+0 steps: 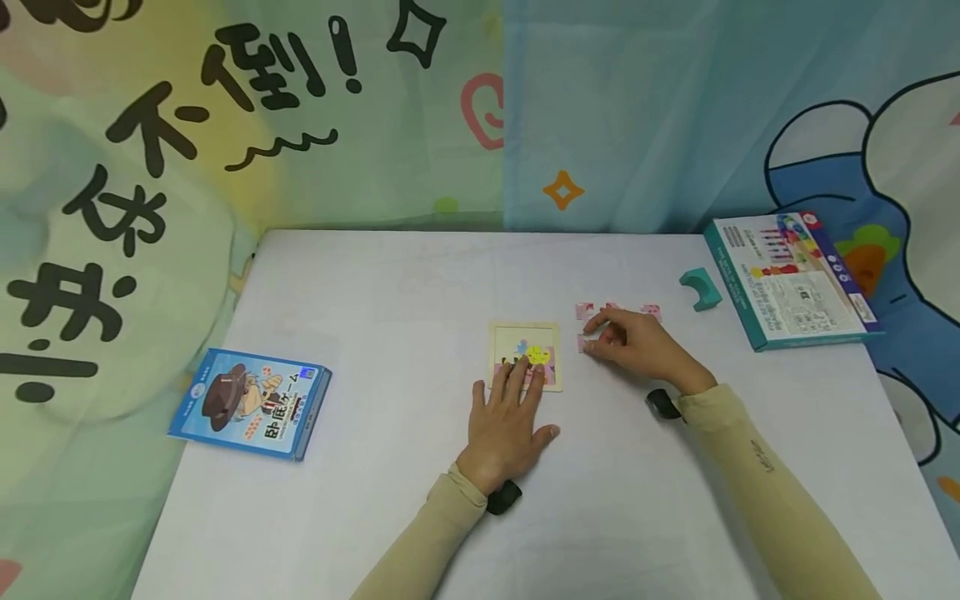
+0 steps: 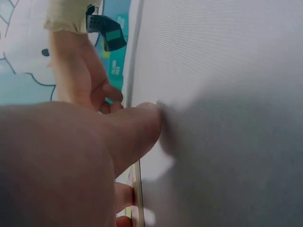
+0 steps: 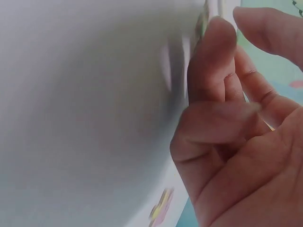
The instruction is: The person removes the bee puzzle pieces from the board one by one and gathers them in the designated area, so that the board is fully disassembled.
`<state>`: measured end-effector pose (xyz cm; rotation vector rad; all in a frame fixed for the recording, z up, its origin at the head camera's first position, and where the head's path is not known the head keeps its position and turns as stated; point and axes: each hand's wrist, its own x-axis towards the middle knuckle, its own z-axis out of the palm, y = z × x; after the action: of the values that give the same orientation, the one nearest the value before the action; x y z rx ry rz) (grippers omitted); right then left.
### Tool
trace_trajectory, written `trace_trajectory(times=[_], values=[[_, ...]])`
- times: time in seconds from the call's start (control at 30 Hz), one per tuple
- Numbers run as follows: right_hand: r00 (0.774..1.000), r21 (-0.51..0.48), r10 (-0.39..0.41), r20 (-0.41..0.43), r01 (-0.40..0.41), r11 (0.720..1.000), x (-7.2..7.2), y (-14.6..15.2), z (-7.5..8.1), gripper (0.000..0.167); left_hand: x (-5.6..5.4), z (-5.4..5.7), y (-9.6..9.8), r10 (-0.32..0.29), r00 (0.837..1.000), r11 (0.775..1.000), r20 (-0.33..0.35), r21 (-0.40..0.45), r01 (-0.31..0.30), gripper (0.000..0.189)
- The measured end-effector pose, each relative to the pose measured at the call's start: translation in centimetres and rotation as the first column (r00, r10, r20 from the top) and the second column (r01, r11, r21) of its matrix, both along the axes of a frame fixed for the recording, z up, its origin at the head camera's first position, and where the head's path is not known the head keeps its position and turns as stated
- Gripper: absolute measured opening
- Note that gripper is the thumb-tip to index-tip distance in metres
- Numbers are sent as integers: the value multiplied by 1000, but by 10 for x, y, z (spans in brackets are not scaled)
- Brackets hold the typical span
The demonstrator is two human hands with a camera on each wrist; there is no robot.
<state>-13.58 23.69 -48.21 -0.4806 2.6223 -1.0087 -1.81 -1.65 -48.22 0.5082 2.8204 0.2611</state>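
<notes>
My left hand (image 1: 504, 429) lies with fingers spread over the lower part of a small square puzzle board (image 1: 523, 329) with a pale wooden rim. Colourful pieces, one bright yellow, fill part of that board; the fingers cover some of them. In the left wrist view the thumb (image 2: 135, 130) extends beside the board. To the right, my right hand (image 1: 637, 343) hovers low over the table, thumb and forefinger apart, its other fingers curled. Right at those fingertips is a pink puzzle piece (image 1: 582, 343). Another pink piece (image 1: 584, 311) lies just behind it.
One more pink piece (image 1: 651, 312) lies behind the right hand. A teal arch-shaped block (image 1: 702, 290) sits farther right, beside a large teal-edged box (image 1: 795, 283). At the table's left edge is a blue game box (image 1: 251, 404). A printed curtain (image 1: 615, 108) hangs behind the white table (image 1: 390, 283).
</notes>
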Motion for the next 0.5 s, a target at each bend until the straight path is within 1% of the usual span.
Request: trace_trajectory(times=[0.07, 0.17, 0.23, 0.33, 0.4, 0.5], values=[[1000, -18, 12, -2, -12, 1000, -1, -7, 1, 20, 0, 0, 0, 5, 1000, 1000, -14, -3, -5, 82], [999, -19, 42, -14, -42, 999, -4, -17, 1, 19, -1, -4, -1, 17, 1000, 1000, -21, 0, -17, 82], [998, -21, 61, -21, -61, 998, -6, -25, 2, 19, 0, -6, -1, 34, 999, 999, -29, 16, -33, 81], [996, -29, 87, -32, -87, 996, -8, -36, 5, 18, -1, -9, -1, 60, 998, 998, -26, 27, -59, 79], [994, -37, 106, -37, -107, 994, -10, -44, 6, 18, -1, -9, -1, 74, 997, 997, -27, 27, -73, 77], [990, -39, 138, -39, -140, 989, -13, -54, 7, 18, -1, -8, -1, 81, 997, 997, -7, 3, -81, 77]])
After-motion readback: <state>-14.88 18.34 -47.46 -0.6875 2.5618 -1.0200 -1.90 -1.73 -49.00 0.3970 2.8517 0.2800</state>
